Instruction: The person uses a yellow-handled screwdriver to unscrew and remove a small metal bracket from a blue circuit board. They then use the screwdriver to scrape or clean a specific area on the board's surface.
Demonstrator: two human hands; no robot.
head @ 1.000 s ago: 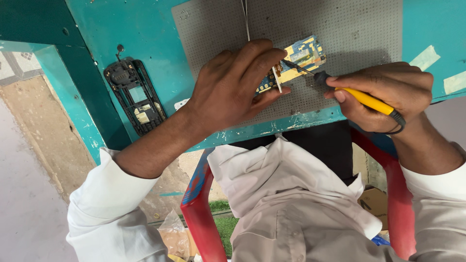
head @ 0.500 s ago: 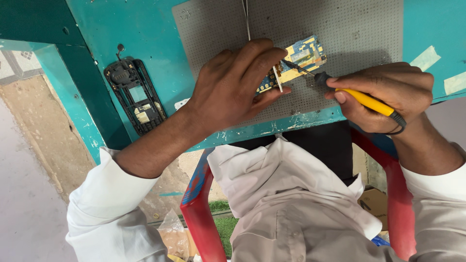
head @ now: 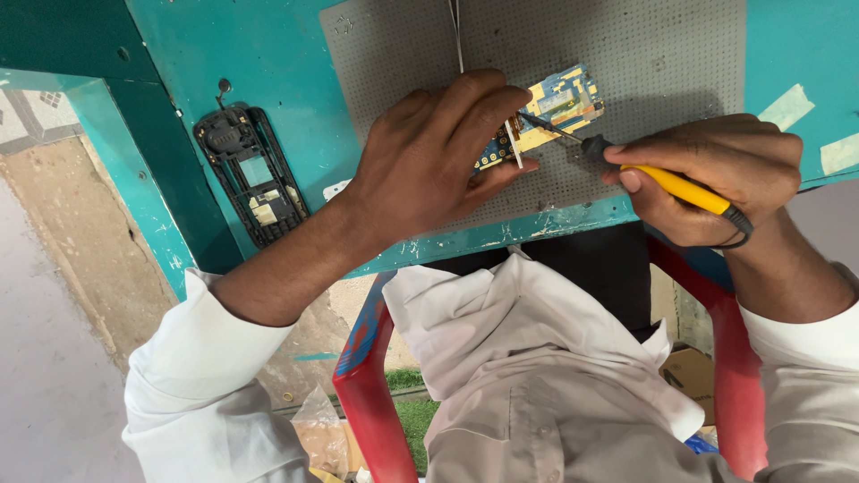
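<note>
Fingers pin the board while the iron's tip touches down on it.

Left hand (head: 429, 156) lies flat over the near end of the board (head: 550, 107), fingers pressed together and bearing down on it, with a thin white strip (head: 512, 143) poking out between two of them. Right hand (head: 716, 174) pinches the yellow iron (head: 671, 183) like a pen, fingers curled tight round the handle, its dark tip resting on the board's edge. Board sits on the grey mat (head: 662, 54) near the front of the teal bench (head: 233, 45); a stripped black phone frame (head: 250, 174) lies well apart, off to the left. Risks, as I judge them — the fingertips sit just beside the tip, so a small slip could burn them; uneven pressure could let the board skate on the mat and drag the tip across neighbouring parts.
</note>
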